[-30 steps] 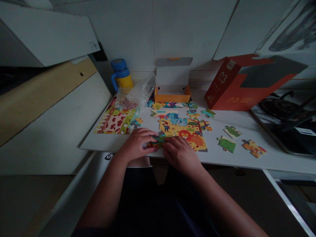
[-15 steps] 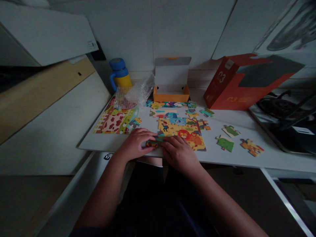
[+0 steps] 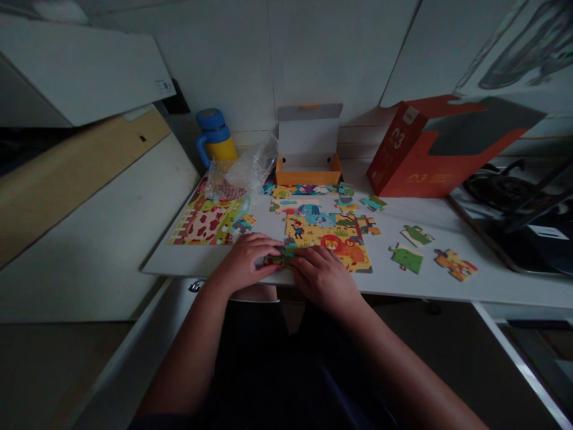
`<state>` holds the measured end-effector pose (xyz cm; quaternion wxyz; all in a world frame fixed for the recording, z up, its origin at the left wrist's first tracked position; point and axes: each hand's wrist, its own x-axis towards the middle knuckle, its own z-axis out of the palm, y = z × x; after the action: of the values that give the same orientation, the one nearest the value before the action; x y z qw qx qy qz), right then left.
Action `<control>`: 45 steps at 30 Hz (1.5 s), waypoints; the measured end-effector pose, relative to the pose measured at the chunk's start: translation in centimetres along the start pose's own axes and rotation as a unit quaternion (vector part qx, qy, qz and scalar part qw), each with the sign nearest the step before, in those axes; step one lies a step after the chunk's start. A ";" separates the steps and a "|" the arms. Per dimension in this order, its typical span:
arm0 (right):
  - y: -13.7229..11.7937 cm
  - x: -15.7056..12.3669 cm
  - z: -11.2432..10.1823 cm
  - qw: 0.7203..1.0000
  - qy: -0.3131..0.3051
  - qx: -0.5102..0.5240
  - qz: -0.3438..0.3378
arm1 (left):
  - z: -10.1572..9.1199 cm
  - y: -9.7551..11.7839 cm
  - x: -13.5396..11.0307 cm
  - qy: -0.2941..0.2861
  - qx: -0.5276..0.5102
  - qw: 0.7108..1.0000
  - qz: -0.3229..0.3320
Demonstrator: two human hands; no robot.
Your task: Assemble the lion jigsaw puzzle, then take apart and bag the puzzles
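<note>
Hands (image 3: 246, 260) on puzzle (image 3: 329, 233), red box (image 3: 427, 170) reading "03"

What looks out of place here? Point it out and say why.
The crumpled clear plastic beside the blue-and-yellow flask looks out of place: it lies partly over the printed sheet, covering some of its picture. I see nothing spilled around the animal puzzle.

Dim, grayish light leaves the bottom in deep shadow, and the edges look stretched.
</note>
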<state>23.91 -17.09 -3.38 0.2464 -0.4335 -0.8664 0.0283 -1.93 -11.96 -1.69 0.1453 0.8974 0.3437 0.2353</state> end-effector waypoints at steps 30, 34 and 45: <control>0.0 0.1 0.0 1.000 -0.009 -0.018 -0.004 | 0.2 1.0 0.1 0.031 -0.024 0.998 -0.049; -0.2 0.2 -0.2 1.000 -0.012 -0.015 0.000 | 0.0 1.3 0.1 0.044 -0.025 0.997 -0.054; -0.3 0.2 -0.1 1.000 -0.013 -0.015 0.004 | 0.3 0.9 0.2 0.056 -0.008 0.997 -0.044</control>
<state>23.67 -17.08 -3.10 0.2281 -0.4398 -0.8683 0.0217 -1.14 -12.51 -1.52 0.1431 0.8659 0.3881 0.2811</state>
